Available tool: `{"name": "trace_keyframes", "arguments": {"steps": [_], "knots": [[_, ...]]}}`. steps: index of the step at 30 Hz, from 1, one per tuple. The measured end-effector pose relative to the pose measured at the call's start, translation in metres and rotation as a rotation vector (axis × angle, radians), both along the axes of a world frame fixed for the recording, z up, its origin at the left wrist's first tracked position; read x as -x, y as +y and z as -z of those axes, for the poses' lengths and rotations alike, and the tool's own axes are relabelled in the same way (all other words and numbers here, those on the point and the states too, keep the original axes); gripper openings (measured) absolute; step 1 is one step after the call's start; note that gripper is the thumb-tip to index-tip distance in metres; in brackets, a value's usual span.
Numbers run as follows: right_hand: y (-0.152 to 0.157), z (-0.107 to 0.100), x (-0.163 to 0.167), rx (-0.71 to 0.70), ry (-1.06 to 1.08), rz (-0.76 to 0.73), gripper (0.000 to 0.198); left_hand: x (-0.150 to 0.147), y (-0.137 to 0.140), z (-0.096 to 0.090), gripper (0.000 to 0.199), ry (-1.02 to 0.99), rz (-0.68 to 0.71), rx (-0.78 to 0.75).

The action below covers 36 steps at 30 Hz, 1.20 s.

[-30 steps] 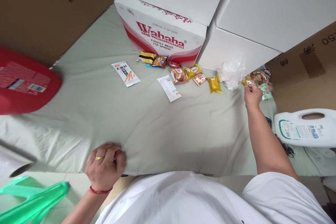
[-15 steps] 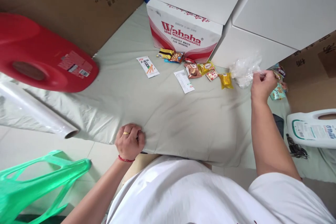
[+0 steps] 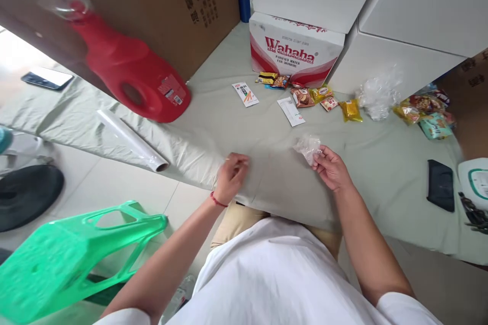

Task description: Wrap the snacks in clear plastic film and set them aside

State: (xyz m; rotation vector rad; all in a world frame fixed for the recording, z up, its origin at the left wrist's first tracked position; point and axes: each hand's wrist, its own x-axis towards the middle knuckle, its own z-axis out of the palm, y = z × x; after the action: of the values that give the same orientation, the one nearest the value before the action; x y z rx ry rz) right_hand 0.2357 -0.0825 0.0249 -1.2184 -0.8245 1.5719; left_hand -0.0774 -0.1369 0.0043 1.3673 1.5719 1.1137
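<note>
Crumpled plastic (image 3: 307, 147) is held in front of the Wahaha box (image 3: 297, 53). Front-left of it, the left hand (image 3: 231, 177) curls loosely, seemingly empty; rightward, the right hand (image 3: 332, 168) pinches the plastic's edge, fingertips probably sufficing for something so light.

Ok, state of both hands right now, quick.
Left hand: loosely open, fingers curled and slightly blurred, nothing visible in its grip.
Right hand: closed, pinching crumpled clear plastic between thumb and fingers.
</note>
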Motion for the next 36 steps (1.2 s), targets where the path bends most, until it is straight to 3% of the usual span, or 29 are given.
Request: {"name": "trace_keyframes", "arguments": {"steps": [3,6,8,13,18,20,22,25,28,30,32,36], "knots": [[-0.004,-0.001,0.009,-0.005,0.013,-0.09,0.049,-0.035,0.024,-0.009,0.044,-0.435,0.192,0.231],[-0.006,0.003,0.012,-0.008,-0.07,-0.147,0.044,-0.068,0.058,-0.003,0.049,-0.623,0.346,0.37],[-0.009,0.009,0.009,-0.031,-0.154,-0.081,0.042,-0.083,0.079,0.007,0.043,-0.627,0.406,0.337],[-0.014,0.024,-0.011,-0.099,-0.371,0.208,0.036,-0.091,0.098,0.026,0.035,-0.548,0.326,0.111],[-0.006,0.026,-0.026,-0.148,-0.511,0.339,0.027,-0.084,0.09,0.022,0.034,-0.513,0.54,-0.06],[-0.003,0.018,-0.027,-0.202,-0.527,0.315,0.025,-0.085,0.088,0.02,0.038,-0.545,0.569,-0.055],[-0.001,0.006,-0.027,-0.241,-0.484,0.185,0.025,-0.087,0.088,0.021,0.042,-0.629,0.492,-0.004],[-0.001,-0.015,-0.023,-0.207,-0.402,-0.171,0.03,-0.089,0.09,0.022,0.05,-0.817,0.366,0.121],[0.005,-0.024,-0.015,-0.145,-0.44,-0.446,0.035,-0.089,0.094,0.019,0.058,-0.868,0.454,0.269],[0.015,-0.021,-0.01,-0.169,-0.494,-0.414,0.034,-0.088,0.097,0.013,0.056,-0.769,0.595,0.328],[0.026,-0.011,-0.009,-0.231,-0.556,-0.284,0.028,-0.088,0.1,0.006,0.05,-0.641,0.706,0.353],[0.041,0.011,-0.012,-0.414,-0.706,-0.093,0.019,-0.093,0.109,0.0,0.043,-0.482,0.801,0.416]]}}
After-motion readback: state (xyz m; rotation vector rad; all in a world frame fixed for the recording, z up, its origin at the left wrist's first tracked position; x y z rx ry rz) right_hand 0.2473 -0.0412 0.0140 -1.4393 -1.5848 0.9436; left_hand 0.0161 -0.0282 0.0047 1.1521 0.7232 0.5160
